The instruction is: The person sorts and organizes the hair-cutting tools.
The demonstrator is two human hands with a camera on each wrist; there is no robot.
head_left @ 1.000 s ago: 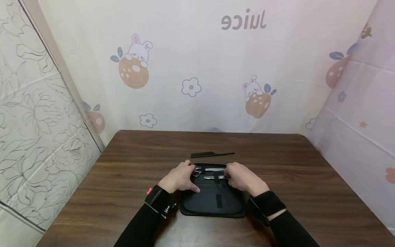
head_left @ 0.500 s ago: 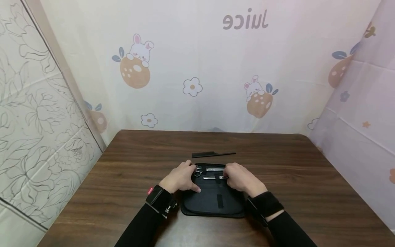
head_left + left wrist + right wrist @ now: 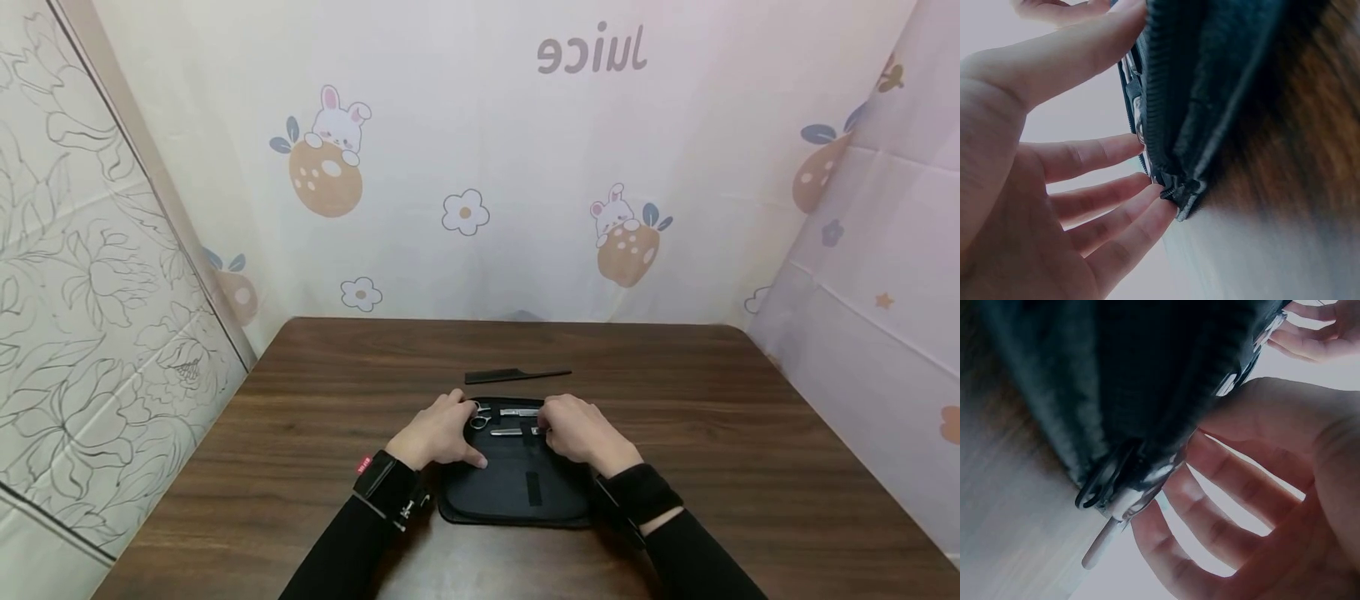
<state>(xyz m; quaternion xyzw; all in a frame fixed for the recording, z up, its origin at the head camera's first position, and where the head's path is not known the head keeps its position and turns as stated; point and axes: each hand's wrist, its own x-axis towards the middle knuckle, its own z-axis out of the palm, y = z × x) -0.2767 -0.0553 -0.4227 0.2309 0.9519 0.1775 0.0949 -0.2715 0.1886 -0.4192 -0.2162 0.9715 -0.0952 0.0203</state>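
Observation:
A black tool case (image 3: 491, 492) lies on the table, with two silver tools across its upper part. The upper one is a pair of scissors (image 3: 478, 422), its rings at the left. Below it, the blade of a second pair of scissors (image 3: 506, 432) points left through a strap. My right hand (image 3: 585, 429) pinches its right end, whose handles are mostly hidden; in the right wrist view the bent fingers (image 3: 1207, 512) are at shiny metal. My left hand (image 3: 438, 429) rests on the case's left side, its loosely extended fingers (image 3: 1094, 200) touching the edge.
A black tail comb (image 3: 491, 377) lies just beyond the case, its thin handle pointing right. The brown wooden table (image 3: 337, 358) extends around them. A patterned curtain (image 3: 420, 125) hangs behind the table, with a floral panel (image 3: 112, 275) on the left.
My right hand has moved slightly left, and the lower scissors' blade has slid a little left through its strap with it. The left hand and comb have stayed put.

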